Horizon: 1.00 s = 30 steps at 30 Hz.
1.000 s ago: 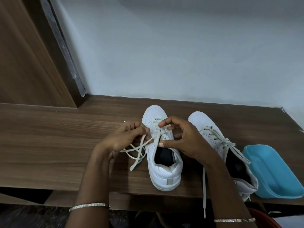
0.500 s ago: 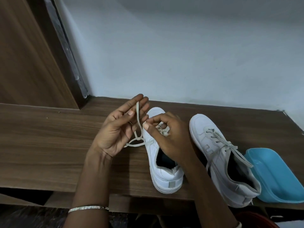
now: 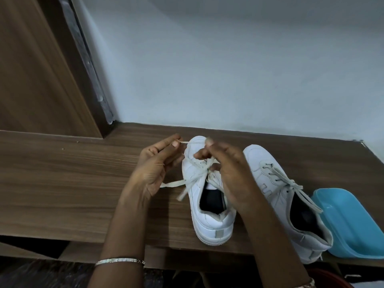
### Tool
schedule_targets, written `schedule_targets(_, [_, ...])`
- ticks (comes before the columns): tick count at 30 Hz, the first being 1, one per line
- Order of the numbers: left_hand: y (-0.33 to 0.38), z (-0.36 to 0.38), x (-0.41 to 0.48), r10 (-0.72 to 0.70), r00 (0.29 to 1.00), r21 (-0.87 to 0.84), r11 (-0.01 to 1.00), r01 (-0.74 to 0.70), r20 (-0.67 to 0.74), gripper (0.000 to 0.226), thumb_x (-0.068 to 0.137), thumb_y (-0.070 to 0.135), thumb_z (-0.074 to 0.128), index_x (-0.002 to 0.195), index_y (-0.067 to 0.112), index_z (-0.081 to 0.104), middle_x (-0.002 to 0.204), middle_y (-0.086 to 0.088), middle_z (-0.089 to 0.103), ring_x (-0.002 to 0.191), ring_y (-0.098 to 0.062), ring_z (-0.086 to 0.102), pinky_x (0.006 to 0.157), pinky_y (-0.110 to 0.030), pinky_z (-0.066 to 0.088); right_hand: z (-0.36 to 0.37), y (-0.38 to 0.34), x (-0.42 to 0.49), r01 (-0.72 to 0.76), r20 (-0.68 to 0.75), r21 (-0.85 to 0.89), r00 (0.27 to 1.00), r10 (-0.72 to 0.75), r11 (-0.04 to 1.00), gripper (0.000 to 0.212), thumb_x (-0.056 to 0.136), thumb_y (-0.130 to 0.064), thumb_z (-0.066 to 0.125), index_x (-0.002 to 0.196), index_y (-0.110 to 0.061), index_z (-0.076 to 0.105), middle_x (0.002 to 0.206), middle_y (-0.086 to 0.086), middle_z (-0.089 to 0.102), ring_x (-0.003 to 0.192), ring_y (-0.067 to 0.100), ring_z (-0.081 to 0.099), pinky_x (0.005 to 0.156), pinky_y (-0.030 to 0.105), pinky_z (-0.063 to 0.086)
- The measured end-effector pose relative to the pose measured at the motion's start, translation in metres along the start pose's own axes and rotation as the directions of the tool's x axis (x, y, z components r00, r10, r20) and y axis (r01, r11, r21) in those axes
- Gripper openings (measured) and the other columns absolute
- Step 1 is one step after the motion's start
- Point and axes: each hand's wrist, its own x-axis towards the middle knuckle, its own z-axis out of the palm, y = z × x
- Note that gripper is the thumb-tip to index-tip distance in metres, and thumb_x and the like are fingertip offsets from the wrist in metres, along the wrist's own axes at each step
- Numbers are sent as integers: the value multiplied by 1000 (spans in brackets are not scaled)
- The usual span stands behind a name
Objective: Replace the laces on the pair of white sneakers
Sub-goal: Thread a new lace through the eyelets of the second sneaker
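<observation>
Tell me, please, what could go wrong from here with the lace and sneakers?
1. The left hand and right hand hold the lace taut above the sneaker being laced; a hard pull might drag it sideways.
2. The second sneaker sits with its heel at the front edge of the table, beside the right forearm; a nudge could knock it off.

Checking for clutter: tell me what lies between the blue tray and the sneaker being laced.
The second white sneaker, laced, and the right forearm above the gap; head view.
</observation>
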Motion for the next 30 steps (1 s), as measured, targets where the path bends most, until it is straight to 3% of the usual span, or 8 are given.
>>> schedule_targets(5, [-10,-7,7,-23,983,53,998,33,-182,19,89,-2,66,106,2,70,82,-7,77,77,-12,75,73,-24,62,-40,-5,8,-35,-142,486,983,119,873,27,93,-37,57,76,-15,58,59,-3,52,61,14,55,65,26,44])
schedule_targets(10, [-25,-14,13,1,959,153,987,44,-282,10,89,1,70,95,-7,71,71,-12,71,56,-13,66,54,-19,56,-77,-6,9,12,-264,569,950,168,822,30,103,-37,48,85,-18,62,55,-9,40,52,6,41,67,24,35])
schedule_targets(13, [-26,-15,15,1,949,236,969,77,-315,5,90,7,70,87,2,71,67,-10,65,46,-10,54,45,-21,48,-81,-3,8,19,-308,451,942,135,893,27,103,-32,49,98,-15,69,58,-8,44,54,6,42,67,24,36])
schedule_targets(16, [-27,-16,18,270,902,512,857,-65,-336,4,88,12,73,91,13,71,71,-4,64,48,-2,50,51,-20,41,-72,2,8,15,-246,167,969,27,986,22,105,-20,50,107,-13,70,64,-5,60,57,7,50,61,22,38])
schedule_targets(18, [-21,-12,16,513,833,686,682,-252,-205,13,87,11,72,97,19,71,83,2,62,59,2,52,57,-14,42,-61,3,7,17,-116,-12,993,-18,1000,17,104,-15,52,111,-11,67,73,0,71,58,8,57,56,17,40])
schedule_targets(20, [-12,-2,10,614,789,715,542,-442,22,20,87,11,65,103,20,73,101,6,65,81,4,60,70,-11,44,-48,3,6,22,-22,-166,999,-26,986,8,101,-13,58,103,-8,64,81,6,77,59,14,63,56,15,45])
schedule_targets(24, [-9,20,-2,463,823,541,622,-566,329,31,89,3,57,113,12,74,121,2,72,127,-11,58,104,-25,45,-27,5,4,86,59,-286,996,-72,954,14,87,-10,78,86,2,70,72,11,75,60,24,66,63,27,56])
schedule_targets(30, [-18,23,-2,254,879,490,751,-442,403,22,93,19,58,94,4,74,84,-6,74,80,-23,66,74,-35,50,-31,8,6,106,-71,-407,987,-147,907,20,72,-23,91,71,-17,72,65,10,71,63,31,68,60,36,52])
